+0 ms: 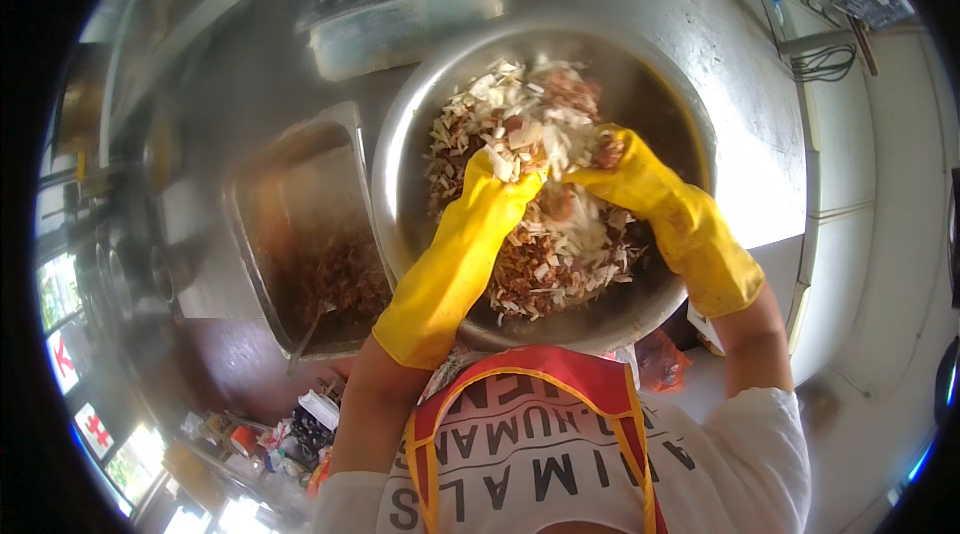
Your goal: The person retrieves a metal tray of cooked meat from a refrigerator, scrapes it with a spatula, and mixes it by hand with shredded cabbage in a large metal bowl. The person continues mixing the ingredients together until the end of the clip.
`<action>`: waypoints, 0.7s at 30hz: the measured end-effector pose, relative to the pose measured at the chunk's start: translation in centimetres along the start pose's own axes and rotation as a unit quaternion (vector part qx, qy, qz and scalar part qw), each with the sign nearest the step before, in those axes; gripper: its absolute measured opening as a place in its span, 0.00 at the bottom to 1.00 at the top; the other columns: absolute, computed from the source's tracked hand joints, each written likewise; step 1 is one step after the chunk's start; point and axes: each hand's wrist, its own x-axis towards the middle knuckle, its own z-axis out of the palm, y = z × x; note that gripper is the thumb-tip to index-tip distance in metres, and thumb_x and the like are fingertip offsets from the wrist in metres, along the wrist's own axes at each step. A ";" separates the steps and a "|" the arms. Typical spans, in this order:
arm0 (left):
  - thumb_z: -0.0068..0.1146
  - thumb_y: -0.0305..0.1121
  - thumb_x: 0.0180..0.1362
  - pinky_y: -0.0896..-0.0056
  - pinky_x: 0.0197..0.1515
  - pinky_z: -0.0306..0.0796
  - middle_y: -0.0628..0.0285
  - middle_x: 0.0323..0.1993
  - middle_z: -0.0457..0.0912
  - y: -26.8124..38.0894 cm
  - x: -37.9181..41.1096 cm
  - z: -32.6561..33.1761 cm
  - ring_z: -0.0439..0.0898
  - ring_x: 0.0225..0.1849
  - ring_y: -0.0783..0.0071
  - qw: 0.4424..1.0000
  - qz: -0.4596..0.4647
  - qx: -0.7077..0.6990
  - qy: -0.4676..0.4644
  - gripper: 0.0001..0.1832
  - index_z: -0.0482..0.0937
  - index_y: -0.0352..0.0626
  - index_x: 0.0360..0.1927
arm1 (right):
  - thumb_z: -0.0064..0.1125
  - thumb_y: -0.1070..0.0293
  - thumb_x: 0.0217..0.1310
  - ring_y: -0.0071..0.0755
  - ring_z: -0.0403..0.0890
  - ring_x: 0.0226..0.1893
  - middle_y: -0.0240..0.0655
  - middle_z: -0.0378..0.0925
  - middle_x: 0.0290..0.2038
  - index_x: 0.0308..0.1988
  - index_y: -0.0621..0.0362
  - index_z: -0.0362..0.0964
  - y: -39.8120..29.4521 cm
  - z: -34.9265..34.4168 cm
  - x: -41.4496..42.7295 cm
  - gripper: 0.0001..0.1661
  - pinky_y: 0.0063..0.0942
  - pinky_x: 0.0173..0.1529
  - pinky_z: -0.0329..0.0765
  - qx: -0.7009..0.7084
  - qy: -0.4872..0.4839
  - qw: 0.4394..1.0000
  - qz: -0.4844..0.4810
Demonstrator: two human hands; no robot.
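Observation:
A large round stainless steel bowl [679,76] stands before me with a mixture of chopped pale pieces and reddish-brown minced filling [525,271] in it. Both my hands wear yellow rubber gloves and are over the bowl, close together. My left hand [499,185] is curled under a clump of the mixture, and pale bits lie over its fingers. Across from it, my right hand [619,162] holds some of the mixture, with a reddish lump at its fingers. The fingertips of both hands are partly hidden by the food.
Left of the bowl, a rectangular metal pan [356,136] holds reddish-brown filling and a utensil handle [304,342]. A pale rectangular object [397,31] lies behind the bowl. Coiled cable [825,62] hangs at upper right. A red plastic bag [664,365] is near the bowl's lower right. Assorted items lie at lower left.

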 end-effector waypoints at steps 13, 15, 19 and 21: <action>0.72 0.65 0.53 0.59 0.55 0.75 0.45 0.61 0.78 -0.9 3.0 -5.4 0.81 0.54 0.59 0.957 -0.172 0.074 0.223 0.59 0.60 0.39 0.78 | 0.76 0.47 0.57 0.55 0.54 0.77 0.47 0.61 0.75 0.73 0.48 0.62 -3.0 2.3 10.7 0.50 0.56 0.77 0.56 0.065 -0.104 0.966 0.225; 0.72 0.62 0.54 0.67 0.42 0.71 0.53 0.44 0.83 -1.3 3.9 -6.1 0.79 0.38 0.67 0.971 -0.155 0.057 0.171 0.46 0.73 0.41 0.67 | 0.78 0.56 0.56 0.44 0.71 0.64 0.44 0.76 0.60 0.64 0.57 0.70 -2.5 3.7 10.3 0.41 0.42 0.69 0.67 -0.013 -0.138 0.986 0.092; 0.67 0.56 0.61 0.71 0.31 0.68 0.60 0.29 0.86 0.0 0.7 -4.6 0.79 0.26 0.76 0.969 -0.134 0.161 0.133 0.25 0.88 0.45 0.48 | 0.76 0.65 0.56 0.34 0.81 0.48 0.38 0.83 0.45 0.54 0.59 0.77 -0.2 2.6 7.0 0.27 0.33 0.54 0.78 -0.014 -0.168 0.983 0.079; 0.61 0.48 0.68 0.71 0.34 0.72 0.57 0.36 0.86 1.2 -1.1 -2.9 0.82 0.33 0.74 0.988 -0.106 0.096 0.057 0.19 0.85 0.41 0.45 | 0.77 0.64 0.56 0.37 0.80 0.49 0.39 0.82 0.46 0.53 0.59 0.79 1.7 0.7 4.8 0.27 0.34 0.54 0.77 0.041 -0.182 0.982 -0.011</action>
